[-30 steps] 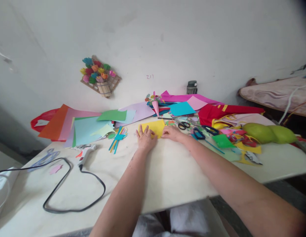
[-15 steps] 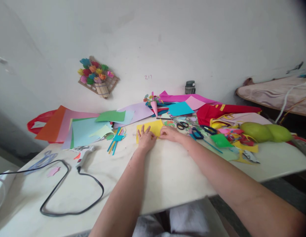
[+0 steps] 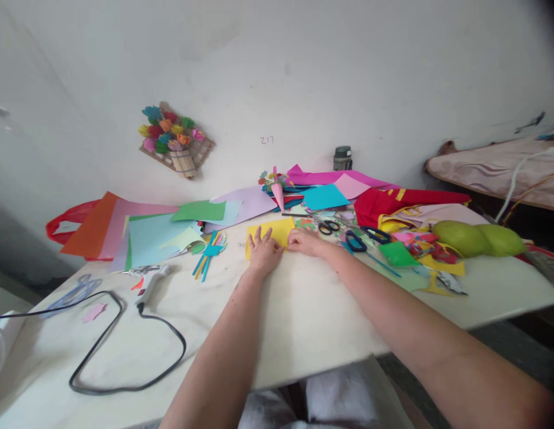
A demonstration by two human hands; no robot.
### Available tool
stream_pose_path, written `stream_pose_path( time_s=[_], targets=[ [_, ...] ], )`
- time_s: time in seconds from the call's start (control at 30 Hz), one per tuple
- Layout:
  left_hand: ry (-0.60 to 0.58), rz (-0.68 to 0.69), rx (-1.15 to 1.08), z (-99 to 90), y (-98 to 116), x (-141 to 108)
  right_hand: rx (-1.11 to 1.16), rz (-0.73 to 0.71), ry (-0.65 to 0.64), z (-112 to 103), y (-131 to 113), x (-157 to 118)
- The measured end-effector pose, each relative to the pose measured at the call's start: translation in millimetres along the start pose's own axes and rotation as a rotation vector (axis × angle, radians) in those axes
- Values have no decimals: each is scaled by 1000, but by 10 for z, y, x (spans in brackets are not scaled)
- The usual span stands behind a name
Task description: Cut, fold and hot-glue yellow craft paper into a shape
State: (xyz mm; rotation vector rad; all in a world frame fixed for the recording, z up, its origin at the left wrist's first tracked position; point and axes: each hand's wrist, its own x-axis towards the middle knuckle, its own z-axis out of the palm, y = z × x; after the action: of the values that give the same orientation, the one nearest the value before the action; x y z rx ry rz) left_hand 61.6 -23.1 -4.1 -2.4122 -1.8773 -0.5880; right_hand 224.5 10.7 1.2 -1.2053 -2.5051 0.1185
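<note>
A sheet of yellow paper lies on the table in front of me. My left hand rests on it with the fingers spread, pressing it down. At the paper's right edge, the fingers of my right hand are pinched together on it. My hands partly cover the sheet's near side. Just right of my right hand are black-handled scissors and a blue-handled pair. A bundle of blue and yellow paper strips lies to the left.
A white glue gun with a looping black cord lies on the left. Coloured sheets are spread along the back. Paper scraps and two green fruits occupy the right. A pink paper cone leans at the back.
Both hands keep almost the same place on the yellow paper. The whole view has shifted very slightly.
</note>
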Motion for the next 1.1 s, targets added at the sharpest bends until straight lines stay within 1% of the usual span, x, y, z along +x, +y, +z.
stream_pose_path(
  time_s=[0.17,0.27,0.5,0.63,0.77,1.1],
  targets=[
    [-21,-19,9,34,-18,26,55,-50,-78,-67,96,-45],
    [-28,-29,6,45,-28,37,40,-61,-94,-113,115,-80],
    [-1,-57,42,3,13,9,-85,-54,-24,-120,49,-97],
    [-3,-83,93,-28,52,-23,-84,-77,8,-83,59,-86],
    [7,-142,133,-35,67,-35,-69,-122,34,-60,52,-82],
    [4,-261,75,-69,79,-27,-168,-158,98,-75,-69,-90]
  ],
)
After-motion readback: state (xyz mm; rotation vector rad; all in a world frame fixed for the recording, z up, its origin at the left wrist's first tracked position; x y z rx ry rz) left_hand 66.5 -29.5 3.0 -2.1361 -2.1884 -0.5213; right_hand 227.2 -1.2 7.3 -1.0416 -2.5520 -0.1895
